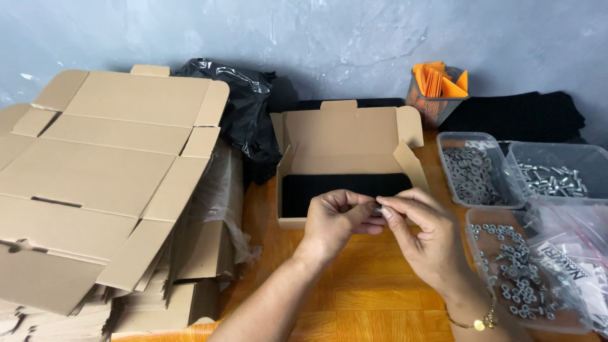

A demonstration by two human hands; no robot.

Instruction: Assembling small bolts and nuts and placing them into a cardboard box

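My left hand (335, 218) and my right hand (421, 237) meet at the fingertips over the front edge of an open cardboard box (345, 136) with a black foam lining (342, 187). Between the fingertips of both hands sits a small metal fastener (378, 206), mostly hidden by the fingers. A gold bracelet (475, 322) circles my right wrist. Close to my right hand stands a clear tub of metal nuts (516, 278).
A tall stack of flat cardboard box blanks (101, 177) fills the left. A black plastic bag (244, 111) lies behind it. Clear tubs of washers (474, 172) and bolts (554, 177), zip bags (579, 253), an orange-filled mesh cup (437, 88) and black fabric (519, 114) sit right.
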